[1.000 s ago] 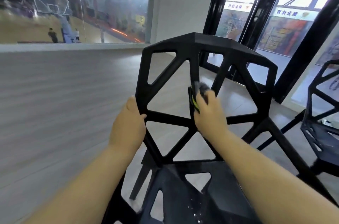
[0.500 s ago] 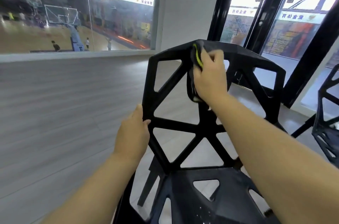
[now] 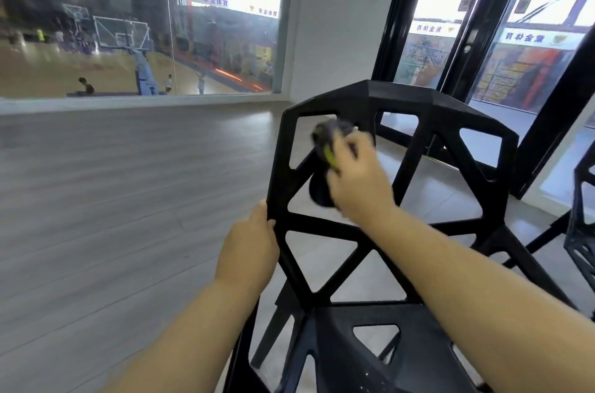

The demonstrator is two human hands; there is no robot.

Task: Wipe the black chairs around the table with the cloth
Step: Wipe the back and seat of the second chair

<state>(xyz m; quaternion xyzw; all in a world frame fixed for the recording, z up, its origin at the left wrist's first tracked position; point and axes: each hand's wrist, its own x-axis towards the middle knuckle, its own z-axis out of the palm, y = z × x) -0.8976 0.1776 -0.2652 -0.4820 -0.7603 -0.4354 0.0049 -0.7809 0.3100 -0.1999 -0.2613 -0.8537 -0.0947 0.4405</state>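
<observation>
A black chair (image 3: 402, 96) with a lattice back of triangular openings stands right in front of me. My left hand (image 3: 246, 251) grips the left edge of its backrest at mid height. My right hand (image 3: 357, 177) holds a dark cloth with a yellow-green stripe (image 3: 326, 143) against a diagonal strut in the upper left of the backrest; hand and cloth are motion-blurred. The seat (image 3: 363, 347) lies below my arms, with small wet specks on it.
A second black chair (image 3: 582, 231) shows at the right edge. Black-framed glass doors (image 3: 457, 48) stand behind the chair. A long window (image 3: 138, 38) onto a basketball court runs along the left wall. Grey plank floor (image 3: 112, 199) spreads to the left.
My right hand has slid the cloth from the top of the central strut down and left onto the diagonal strut. The left hand keeps its grip on the backrest edge.
</observation>
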